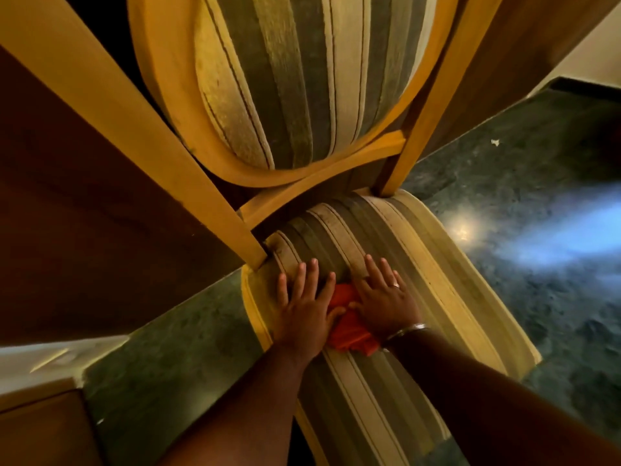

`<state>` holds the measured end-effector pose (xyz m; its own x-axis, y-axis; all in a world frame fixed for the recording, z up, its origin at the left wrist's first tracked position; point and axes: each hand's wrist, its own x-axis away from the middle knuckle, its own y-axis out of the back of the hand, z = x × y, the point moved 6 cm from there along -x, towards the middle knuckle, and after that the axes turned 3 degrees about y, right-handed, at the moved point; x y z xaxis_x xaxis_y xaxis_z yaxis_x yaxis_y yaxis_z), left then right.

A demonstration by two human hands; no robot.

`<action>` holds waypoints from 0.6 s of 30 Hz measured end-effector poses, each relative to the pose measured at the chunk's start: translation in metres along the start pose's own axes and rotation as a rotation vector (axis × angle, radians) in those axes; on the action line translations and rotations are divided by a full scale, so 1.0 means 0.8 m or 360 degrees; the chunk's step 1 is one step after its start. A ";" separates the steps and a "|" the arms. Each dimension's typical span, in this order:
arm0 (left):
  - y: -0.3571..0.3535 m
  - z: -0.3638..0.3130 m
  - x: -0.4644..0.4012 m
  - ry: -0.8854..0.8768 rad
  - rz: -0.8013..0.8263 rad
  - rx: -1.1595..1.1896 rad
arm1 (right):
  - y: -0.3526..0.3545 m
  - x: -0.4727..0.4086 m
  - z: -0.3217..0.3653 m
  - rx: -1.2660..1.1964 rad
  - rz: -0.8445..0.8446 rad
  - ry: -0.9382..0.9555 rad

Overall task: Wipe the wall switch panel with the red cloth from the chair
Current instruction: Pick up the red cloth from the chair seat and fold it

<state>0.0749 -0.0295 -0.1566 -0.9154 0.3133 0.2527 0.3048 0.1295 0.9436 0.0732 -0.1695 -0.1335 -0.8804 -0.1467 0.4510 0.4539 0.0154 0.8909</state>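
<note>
The red cloth (349, 326) lies crumpled on the striped seat (420, 264) of a wooden chair, low in the middle of the view. My left hand (307, 306) lies flat on the seat with fingers spread, its thumb touching the cloth's left edge. My right hand (384, 299) lies flat over the cloth's right side, fingers spread, with a ring and a metal bangle at the wrist. Neither hand has closed around the cloth. No wall switch panel is in view.
The chair's striped oval backrest (285, 79) and yellow wooden frame (134, 136) rise right ahead. Dark wood panels (84, 230) stand at the left and upper right. A dark green polished floor (521, 203) with bright reflections spreads to the right.
</note>
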 end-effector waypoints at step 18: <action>0.604 0.097 0.195 -0.0349 -0.0501 0.0727 | 0.528 0.200 0.202 -0.1088 -0.0691 0.0911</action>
<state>0.0998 0.1547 0.3222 -0.9191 0.3751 -0.1203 0.1544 0.6239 0.7661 0.1020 -0.0269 0.3234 -0.8717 -0.4627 -0.1614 0.2478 -0.7004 0.6694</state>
